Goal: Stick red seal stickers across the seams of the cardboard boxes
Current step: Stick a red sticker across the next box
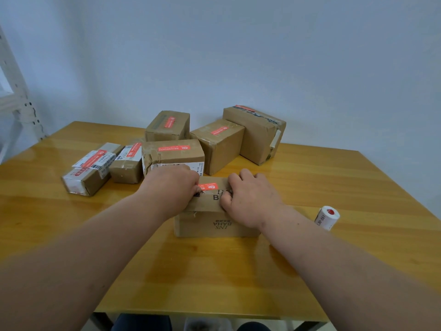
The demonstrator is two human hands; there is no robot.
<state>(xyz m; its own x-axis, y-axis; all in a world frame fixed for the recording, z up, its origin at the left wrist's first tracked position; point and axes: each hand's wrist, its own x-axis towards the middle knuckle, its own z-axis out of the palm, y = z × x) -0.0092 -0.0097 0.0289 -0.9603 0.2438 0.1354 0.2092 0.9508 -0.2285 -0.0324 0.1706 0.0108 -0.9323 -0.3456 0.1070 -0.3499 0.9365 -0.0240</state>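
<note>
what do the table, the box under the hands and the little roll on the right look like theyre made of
Table: looks like varnished wood or wood-look laminate, with grain lines and glossy reflections. Box: plain brown cardboard, matte, with printed lettering and worn edges. Roll: seems to be white paper label stock wound on a core, with red showing at its end, probably the seal stickers.

You're in what looks like a small parcel packing room or back office, not a home space. Evidence: plain bare wall (238,56), a glossy wooden table (334,187) carrying a cluster of taped cardboard boxes (171,151) with shipping labels and red seal stickers (173,148), plus a sticker roll (326,218) near the right edge. A white slotted metal shelving frame (16,91) stands at the left, typical of storage racking.
</note>
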